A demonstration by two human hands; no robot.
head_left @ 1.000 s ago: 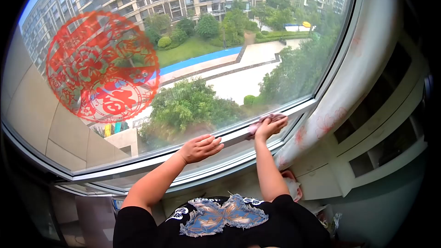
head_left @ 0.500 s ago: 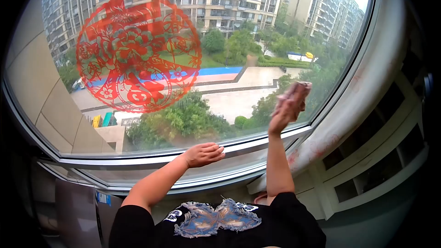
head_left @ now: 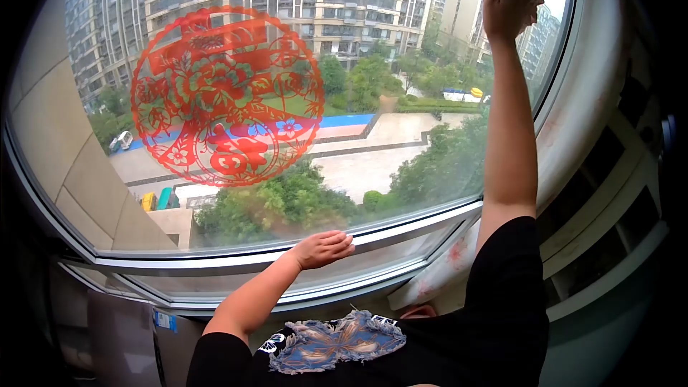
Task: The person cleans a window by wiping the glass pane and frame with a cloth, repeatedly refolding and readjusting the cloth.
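High up at the right side of the window pane point(head_left: 344, 165), my right hand point(head_left: 505, 3) presses a pinkish cloth point(head_left: 535, 8) against the glass. Most of the cloth is hidden behind the fingers. My left hand point(head_left: 324, 249) lies flat on the white window rail point(head_left: 390, 233) with nothing in it, its fingers stretched out to the right. A round red paper-cut decoration point(head_left: 229, 97) with flowers is stuck on the glass, above and left of my left hand.
A pale curtain point(head_left: 573, 122) with a faint flower pattern hangs along the right edge of the window. Behind it stands a white shelf unit point(head_left: 609, 222). A dark, glossy cabinet point(head_left: 122, 337) is at the lower left. Buildings and trees show outside.
My right hand has moved up the glass with the cloth, from the lower right to near the top right, and the arm is now stretched out. My left hand stays on the rail.
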